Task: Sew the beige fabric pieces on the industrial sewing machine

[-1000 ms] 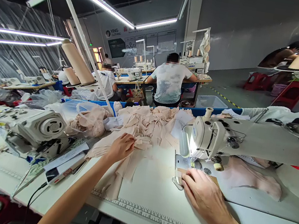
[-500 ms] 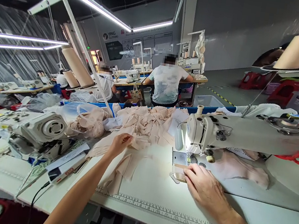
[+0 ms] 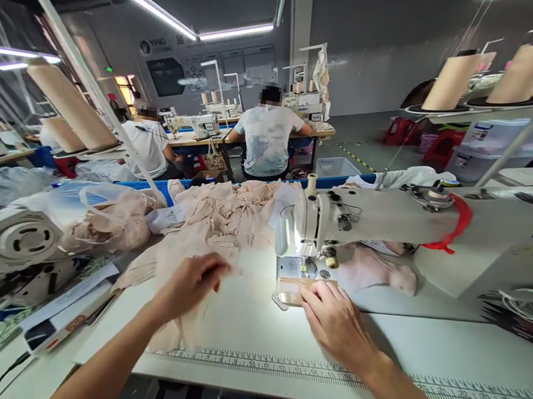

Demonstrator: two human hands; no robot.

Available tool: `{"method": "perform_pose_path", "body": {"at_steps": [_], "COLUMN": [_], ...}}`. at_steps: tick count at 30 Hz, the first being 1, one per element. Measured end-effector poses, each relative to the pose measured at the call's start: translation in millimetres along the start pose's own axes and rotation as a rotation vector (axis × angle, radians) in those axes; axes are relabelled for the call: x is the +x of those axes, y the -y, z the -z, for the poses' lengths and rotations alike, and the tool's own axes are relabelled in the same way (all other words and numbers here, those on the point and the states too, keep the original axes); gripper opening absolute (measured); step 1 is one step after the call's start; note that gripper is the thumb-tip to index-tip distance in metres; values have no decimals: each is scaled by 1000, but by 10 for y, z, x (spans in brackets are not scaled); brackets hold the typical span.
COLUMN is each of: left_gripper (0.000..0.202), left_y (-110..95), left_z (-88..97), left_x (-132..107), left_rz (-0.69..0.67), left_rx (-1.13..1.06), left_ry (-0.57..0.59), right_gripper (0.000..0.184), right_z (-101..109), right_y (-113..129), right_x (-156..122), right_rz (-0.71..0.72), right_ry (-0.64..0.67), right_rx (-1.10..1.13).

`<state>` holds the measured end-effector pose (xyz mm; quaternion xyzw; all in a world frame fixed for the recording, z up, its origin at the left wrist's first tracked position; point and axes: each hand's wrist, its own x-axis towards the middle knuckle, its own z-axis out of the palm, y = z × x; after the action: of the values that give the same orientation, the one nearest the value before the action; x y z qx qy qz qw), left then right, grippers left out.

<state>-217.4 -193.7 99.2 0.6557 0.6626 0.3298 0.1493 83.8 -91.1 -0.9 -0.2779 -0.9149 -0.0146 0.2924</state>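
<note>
My left hand (image 3: 196, 283) is over the table, left of the sewing machine. Its fingers are curled, and a motion-smeared piece of thin beige fabric (image 3: 232, 260) shows at the fingertips. My right hand (image 3: 337, 320) is at the front of the machine bed, its fingertips together on a small beige fabric piece (image 3: 316, 284) beside the metal needle plate (image 3: 290, 268). The lit head of the white sewing machine (image 3: 307, 223) stands just beyond that hand. Behind my left hand a heap of beige fabric pieces (image 3: 224, 210) spreads over the table.
A printed ruler (image 3: 280, 367) runs along the table's front edge. At left stand another machine (image 3: 20, 241), a white box with a cable (image 3: 68, 316) and a plastic bag of fabric (image 3: 111, 219). Thread cones (image 3: 451, 80) rise at right. Two people sit at machines ahead.
My left hand has drawn back toward me from the heap, with fabric smeared by motion near it. My right hand stays at the needle plate. The camera view has turned right.
</note>
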Motion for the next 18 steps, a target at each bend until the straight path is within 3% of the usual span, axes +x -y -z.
{"method": "perform_pose_path", "body": {"at_steps": [3, 8, 11, 14, 18], "left_gripper": [28, 21, 18, 14, 12], "left_y": [-173, -220, -202, -173, -127], "left_z": [-465, -939, -1161, -1344, -1445], "left_x": [95, 498, 680, 752, 745], "left_rz": [44, 110, 126, 125, 104], "left_rx": [-111, -334, -393, -324, -253], "left_ry": [260, 433, 441, 357, 313], "right_gripper": [24, 17, 20, 20, 18], "right_z": [29, 8, -7, 1, 22], "right_y": [38, -6, -64, -81, -57], "right_x": [35, 86, 98, 96, 89], "right_rz": [22, 130, 166, 157, 117], "right_ry": [47, 39, 43, 42, 31], "right_rx": [-28, -147, -177, -175, -145]}}
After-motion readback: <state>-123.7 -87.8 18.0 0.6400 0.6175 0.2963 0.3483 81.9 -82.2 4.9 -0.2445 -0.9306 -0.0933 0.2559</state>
